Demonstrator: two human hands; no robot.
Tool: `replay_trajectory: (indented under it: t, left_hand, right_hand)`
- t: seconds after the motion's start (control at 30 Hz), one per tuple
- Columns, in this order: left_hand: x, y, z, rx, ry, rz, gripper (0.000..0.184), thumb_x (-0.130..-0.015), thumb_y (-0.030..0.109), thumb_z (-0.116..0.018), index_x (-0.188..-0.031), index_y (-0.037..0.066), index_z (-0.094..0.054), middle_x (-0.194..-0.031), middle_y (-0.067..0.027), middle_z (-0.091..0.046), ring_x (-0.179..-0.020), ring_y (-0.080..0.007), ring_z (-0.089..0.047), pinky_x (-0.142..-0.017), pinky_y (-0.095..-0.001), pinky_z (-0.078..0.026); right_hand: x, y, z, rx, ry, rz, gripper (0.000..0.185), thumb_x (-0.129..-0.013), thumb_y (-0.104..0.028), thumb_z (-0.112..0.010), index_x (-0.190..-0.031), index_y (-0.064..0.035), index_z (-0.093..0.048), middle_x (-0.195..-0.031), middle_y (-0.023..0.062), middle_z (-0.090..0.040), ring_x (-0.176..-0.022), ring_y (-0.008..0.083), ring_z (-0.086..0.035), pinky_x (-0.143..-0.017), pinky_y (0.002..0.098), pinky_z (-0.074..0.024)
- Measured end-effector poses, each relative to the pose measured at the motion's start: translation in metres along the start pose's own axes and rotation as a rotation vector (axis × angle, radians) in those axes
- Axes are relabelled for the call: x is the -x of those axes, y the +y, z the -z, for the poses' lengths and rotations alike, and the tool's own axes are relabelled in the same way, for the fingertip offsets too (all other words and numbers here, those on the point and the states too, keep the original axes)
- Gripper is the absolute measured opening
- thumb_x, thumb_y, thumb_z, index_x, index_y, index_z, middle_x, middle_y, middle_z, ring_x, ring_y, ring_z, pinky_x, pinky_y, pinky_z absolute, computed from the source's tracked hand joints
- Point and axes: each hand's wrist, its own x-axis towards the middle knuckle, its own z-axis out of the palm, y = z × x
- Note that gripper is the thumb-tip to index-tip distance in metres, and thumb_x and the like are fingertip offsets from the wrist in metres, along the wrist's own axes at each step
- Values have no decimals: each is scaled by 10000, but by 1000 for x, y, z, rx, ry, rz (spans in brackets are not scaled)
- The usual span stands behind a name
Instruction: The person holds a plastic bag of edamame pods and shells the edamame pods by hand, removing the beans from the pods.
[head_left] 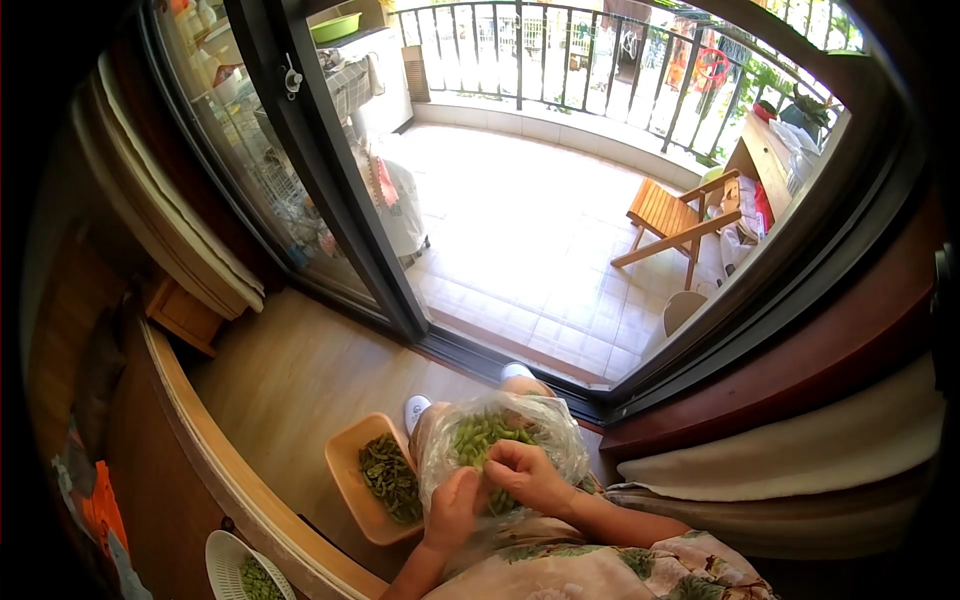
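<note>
A clear plastic bag (567, 432) of green soybean pods (485, 432) lies open on the person's lap. Above the pods, the fingertips of my left hand (455, 512) and my right hand (532, 480) meet in a pinch. Both hands are closed around what looks like one green soybean pod, mostly hidden by the fingers. To the left, an orange plastic basin (345, 450) on the floor holds a heap of darker green pods or shells (388, 478). At the bottom left, a white colander (222, 556) contains small green beans (260, 580).
A curved wooden edge (235, 470) runs along the left, beside the colander. Ahead, a sliding door frame (400, 290) opens onto a tiled balcony (520, 230) with a wooden folding chair (665, 210) and a black railing (560, 60). A curtain (790, 440) hangs at the right.
</note>
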Motion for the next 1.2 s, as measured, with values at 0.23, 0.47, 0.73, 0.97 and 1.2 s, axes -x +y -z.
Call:
replay_trajectory:
  t: [0.23,0.47,0.73,0.97,1.2]
  left_hand:
    - [-2,-5,3,61,-46,34,359,-1030,321,-393,-830,60,-535,-644,27,-456,-577,-64,-386,-522,-222,-317]
    - [-2,-10,1,-12,-17,6,314,-1024,278,-398,-836,66,-532,-648,25,-469,-579,-58,-392,-532,-220,-326]
    - [-5,-19,1,-42,15,13,290,-1001,264,-403,-915,31,-552,-759,-14,-509,-696,-102,-457,-616,-254,-374]
    - [-7,-58,7,189,12,191,394,-989,265,-381,-1202,-23,-545,-1097,-119,-616,-989,-204,-587,-893,-306,-455]
    - [-12,-37,4,657,-100,417,355,-990,266,-348,-1183,60,-563,-1104,-60,-613,-988,-156,-589,-857,-307,-486]
  right_hand:
    - [-4,6,6,31,-32,-37,116,-930,-101,-545,-893,6,-571,-777,27,-618,-716,83,-575,-662,235,-470]
    - [-4,11,9,142,-30,0,101,-915,-97,-562,-917,4,-567,-822,2,-581,-760,74,-539,-672,224,-450]
    - [2,5,-1,521,108,210,120,-833,-101,-611,-881,-1,-564,-777,107,-572,-695,207,-581,-627,318,-462]
    - [3,4,-10,852,198,392,162,-757,-135,-627,-862,-41,-548,-834,149,-565,-750,357,-586,-637,423,-479]
    - [2,-2,-10,906,236,454,154,-719,-96,-627,-853,-54,-563,-799,126,-543,-722,328,-582,-620,405,-479]
